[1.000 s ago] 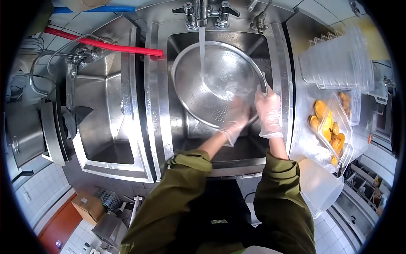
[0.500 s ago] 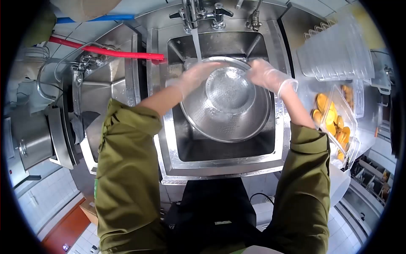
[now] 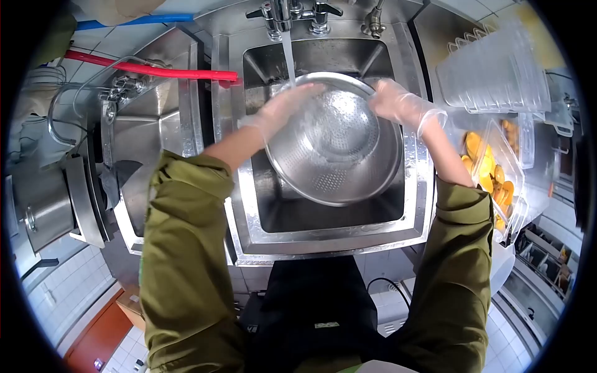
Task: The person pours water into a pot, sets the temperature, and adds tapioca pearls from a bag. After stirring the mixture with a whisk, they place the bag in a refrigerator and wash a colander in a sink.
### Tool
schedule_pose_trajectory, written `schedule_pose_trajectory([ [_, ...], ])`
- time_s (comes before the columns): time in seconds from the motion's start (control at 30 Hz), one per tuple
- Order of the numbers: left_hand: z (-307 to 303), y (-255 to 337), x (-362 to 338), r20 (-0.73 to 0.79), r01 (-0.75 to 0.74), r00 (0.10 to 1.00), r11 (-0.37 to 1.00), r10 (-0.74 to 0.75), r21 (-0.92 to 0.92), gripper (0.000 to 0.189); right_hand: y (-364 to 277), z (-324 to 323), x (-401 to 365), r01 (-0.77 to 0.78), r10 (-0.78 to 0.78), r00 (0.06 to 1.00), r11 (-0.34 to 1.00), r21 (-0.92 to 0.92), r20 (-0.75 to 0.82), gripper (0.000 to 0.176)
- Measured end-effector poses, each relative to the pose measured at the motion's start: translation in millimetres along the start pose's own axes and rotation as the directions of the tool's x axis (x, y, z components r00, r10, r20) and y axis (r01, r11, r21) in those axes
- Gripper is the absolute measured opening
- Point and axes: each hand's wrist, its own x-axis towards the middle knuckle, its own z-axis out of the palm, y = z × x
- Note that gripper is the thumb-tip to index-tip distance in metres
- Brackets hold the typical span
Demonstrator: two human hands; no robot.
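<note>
A large perforated metal colander (image 3: 329,181) is held tilted over the sink basin (image 3: 292,217), its wet inside facing me. My right hand (image 3: 401,105), in a clear plastic glove, is closed on the colander's upper right rim. My left hand (image 3: 283,113), gloved the same way, lies across the upper left rim with its fingers stretched out over the inside; they are partly blurred by motion. Water (image 3: 288,59) runs from the tap (image 3: 278,15) down beside the left fingers, behind the rim.
Right of the sink, a clear container (image 3: 507,180) holds yellow-orange pieces (image 3: 482,155), below a stack of clear plastic containers (image 3: 491,74). A red hose (image 3: 155,73) crosses toward the sink from the left, above a second basin (image 3: 140,143). The steel sink edge (image 3: 323,248) is in front of me.
The colander has turned and tipped a little, showing more of its inside and upper rim. My right hand has shifted slightly with the rim, and my left hand stays near the water.
</note>
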Motion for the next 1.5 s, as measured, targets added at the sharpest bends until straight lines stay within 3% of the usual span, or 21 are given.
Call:
schedule_pose_trajectory([
  [0.07, 24.9, 29.0, -6.7, -0.149, 0.162, 0.97, 0.97, -0.19, -0.182, 0.049, 17.6, 8.0, 4.7, 0.018, -0.019, 0.996, 1.0, -0.018, -0.091, 0.029],
  [0.13, 42.0, 77.7, -20.7, -0.118, 0.309, 0.912, 0.846, -0.394, -0.433, 0.05, 16.2, 2.0, -8.6, -0.061, 0.072, 0.986, 0.995, 0.08, -0.15, 0.03],
  [0.17, 16.3, 100.1, -30.0, 0.139, 0.41, 0.912, 0.844, -0.386, -0.346, 0.054, 18.6, 7.2, -15.0, -0.014, 0.043, 0.968, 0.993, 0.118, -0.247, 0.029],
  [0.23, -6.6, 127.9, -27.2, 0.311, 0.451, 0.892, 0.668, -0.328, -0.592, 0.058, 30.7, 29.8, -18.7, 0.092, -0.006, 0.903, 0.979, 0.181, -0.429, 0.028],
  [0.27, 0.7, 146.7, -20.0, 0.237, 0.382, 0.922, 0.628, -0.305, -0.677, 0.057, 37.8, 48.2, -12.7, 0.055, 0.056, 0.86, 0.978, 0.201, -0.508, 0.026],
  [0.4, -50.0, 158.2, 24.7, 0.291, 0.308, 0.942, 0.081, -0.169, -0.948, 0.053, 42.9, 102.5, -14.5, 0.046, 0.289, 0.821, 0.826, 0.562, -0.492, 0.031],
  [0.47, -58.8, 147.7, 40.5, 0.194, 0.203, 0.973, 0.063, -0.122, -0.977, 0.052, 59.9, 135.2, -12.6, 0.054, 0.393, 0.792, 0.718, 0.694, -0.467, 0.033],
  [0.6, -26.1, 129.2, 52.0, -0.078, 0.015, 0.985, 0.531, -0.152, -0.847, 0.052, 52.2, 137.4, -39.9, 0.11, 0.501, 0.814, 0.365, 0.924, -0.295, 0.027],
  [0.63, -19.8, 122.0, 50.2, -0.151, 0.018, 0.977, 0.758, -0.153, -0.651, 0.053, 54.9, 139.0, -38.9, 0.149, 0.53, 0.781, 0.353, 0.924, -0.329, 0.027],
  [0.67, -16.9, 125.2, 44.9, -0.123, 0.144, 0.951, 0.758, -0.284, -0.636, 0.049, 56.6, 141.2, -39.4, 0.183, 0.56, 0.748, 0.341, 0.922, -0.356, 0.027],
  [0.73, -20.4, 137.0, 30.1, -0.072, 0.392, 0.843, 0.702, -0.532, -0.594, 0.047, 49.2, 132.3, -45.5, 0.148, 0.647, 0.683, 0.333, 0.931, -0.34, 0.024],
  [0.77, -23.4, 139.4, 30.6, 0.151, 0.362, 0.923, 0.661, -0.355, -0.658, 0.048, 50.4, 134.7, -46.4, 0.15, 0.633, 0.686, 0.359, 0.921, -0.359, 0.024],
  [0.83, -54.3, 131.7, 33.8, 0.487, 0.357, 0.866, 0.542, 0.112, -0.761, 0.052, 55.1, 144.1, -45.9, 0.162, 0.604, 0.688, 0.412, 0.896, -0.402, 0.023],
  [0.87, -91.7, 122.7, 25.6, 0.463, 0.456, 0.872, 0.078, 0.158, -0.886, 0.053, 55.8, 151.9, -47.2, 0.169, 0.549, 0.709, 0.478, 0.862, -0.443, 0.022],
  [1.0, -90.9, 134.5, 30.7, 0.243, 0.253, 0.967, -0.185, 0.076, -0.95, 0.058, 47.9, 163.1, -46.0, 0.262, 0.537, 0.735, 0.339, 0.903, -0.415, 0.024],
  [1.07, -28.6, 171.0, 29.4, 0.325, 0.331, 0.941, 0.436, -0.091, -0.837, 0.056, 54.2, 156.3, -54.7, 0.265, 0.555, 0.703, 0.376, 0.888, -0.445, 0.024],
  [1.13, -49.2, 164.0, 13.5, 0.38, 0.355, 0.922, 0.552, -0.074, -0.754, 0.054, 58.9, 157.7, -52.0, 0.304, 0.557, 0.688, 0.362, 0.881, -0.466, 0.026],
  [1.23, -67.8, 166.7, 15.1, 0.373, 0.352, 0.928, 0.333, -0.001, -0.875, 0.053, 52.5, 172.2, -53.9, 0.164, 0.495, 0.736, 0.532, 0.831, -0.462, 0.027],
  [1.27, -71.8, 163.5, 17.9, 0.347, 0.338, 0.938, 0.173, 0.02, -0.925, 0.052, 45.8, 175.3, -53.0, 0.18, 0.517, 0.769, 0.387, 0.904, -0.375, 0.025],
  [1.4, -81.7, 154.1, 21.1, 0.23, 0.231, 0.973, -0.167, 0.023, -0.959, 0.05, 44.9, 173.5, -57.1, 0.219, 0.461, 0.788, 0.411, 0.885, -0.409, 0.023],
  [1.5, -92.3, 151.0, 26.4, 0.165, 0.147, 0.984, -0.225, -0.063, -0.963, 0.049, 36.4, 174.3, -52.7, 0.336, 0.529, 0.79, 0.048, 0.941, -0.309, 0.024],
])
